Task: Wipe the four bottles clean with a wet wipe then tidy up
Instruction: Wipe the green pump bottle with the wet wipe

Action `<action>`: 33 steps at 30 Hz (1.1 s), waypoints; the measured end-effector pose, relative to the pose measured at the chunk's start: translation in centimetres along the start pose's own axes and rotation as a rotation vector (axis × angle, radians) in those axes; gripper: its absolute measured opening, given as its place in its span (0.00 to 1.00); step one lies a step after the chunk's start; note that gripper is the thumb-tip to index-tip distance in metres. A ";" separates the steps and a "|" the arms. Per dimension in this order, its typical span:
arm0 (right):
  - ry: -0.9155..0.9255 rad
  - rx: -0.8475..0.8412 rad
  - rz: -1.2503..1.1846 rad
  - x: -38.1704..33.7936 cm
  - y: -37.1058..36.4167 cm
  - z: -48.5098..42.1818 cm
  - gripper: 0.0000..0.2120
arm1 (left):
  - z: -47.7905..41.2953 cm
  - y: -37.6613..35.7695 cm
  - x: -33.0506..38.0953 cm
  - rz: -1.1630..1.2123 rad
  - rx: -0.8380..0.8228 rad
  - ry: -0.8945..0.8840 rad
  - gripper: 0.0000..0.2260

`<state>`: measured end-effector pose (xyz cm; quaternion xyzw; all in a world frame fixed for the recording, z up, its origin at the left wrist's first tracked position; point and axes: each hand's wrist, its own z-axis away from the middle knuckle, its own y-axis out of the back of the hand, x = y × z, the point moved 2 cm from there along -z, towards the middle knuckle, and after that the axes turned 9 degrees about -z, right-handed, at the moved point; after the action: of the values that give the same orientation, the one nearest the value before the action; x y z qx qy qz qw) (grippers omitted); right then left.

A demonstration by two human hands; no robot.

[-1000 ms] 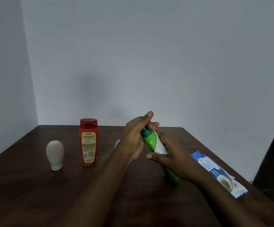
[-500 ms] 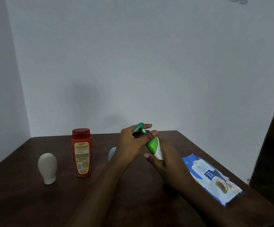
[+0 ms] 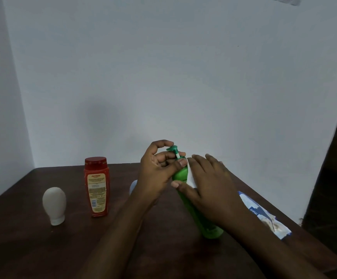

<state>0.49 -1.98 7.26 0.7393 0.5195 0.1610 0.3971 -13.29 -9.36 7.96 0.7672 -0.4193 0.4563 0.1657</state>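
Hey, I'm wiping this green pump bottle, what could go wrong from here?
Your left hand grips right at the pump head, so a press could squirt liquid. The green bottle is tilted and may slip under the wet wipe. The wipes pack lies near the table edge and could be elbowed off.

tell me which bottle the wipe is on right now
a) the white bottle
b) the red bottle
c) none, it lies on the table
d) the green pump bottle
d: the right hand holds the white wipe against the green pump bottle, which the left hand grips near its neck, while the red bottle and the white bottle stand untouched on the table.
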 end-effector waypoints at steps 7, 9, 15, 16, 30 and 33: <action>-0.001 0.040 0.002 -0.1 1.4 0.9 0.35 | 0.3 -0.3 0.4 0.046 -0.104 -0.032 0.24; -0.050 -0.019 -0.267 0.3 1.6 0.0 0.24 | 0.3 -0.4 0.4 0.068 -0.110 -0.031 0.24; -0.228 -0.135 -0.866 1.1 1.4 1.8 0.20 | 0.1 -0.2 -0.1 0.085 -0.080 -0.023 0.23; -0.293 -0.184 -1.034 1.5 1.4 1.9 0.20 | 0.0 -0.1 -0.2 0.080 -0.079 -0.024 0.23; -0.135 -0.042 -0.808 3.9 0.5 0.8 0.14 | -0.4 0.3 -0.6 0.040 -0.082 -0.037 0.20; -0.158 -0.152 -0.763 5.0 -0.1 2.0 0.16 | -0.6 0.7 -1.0 0.042 -0.061 -0.016 0.20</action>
<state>3.76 1.64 5.00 0.4718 0.7114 -0.0174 0.5206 -14.39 -8.88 7.41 0.7563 -0.4504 0.4406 0.1761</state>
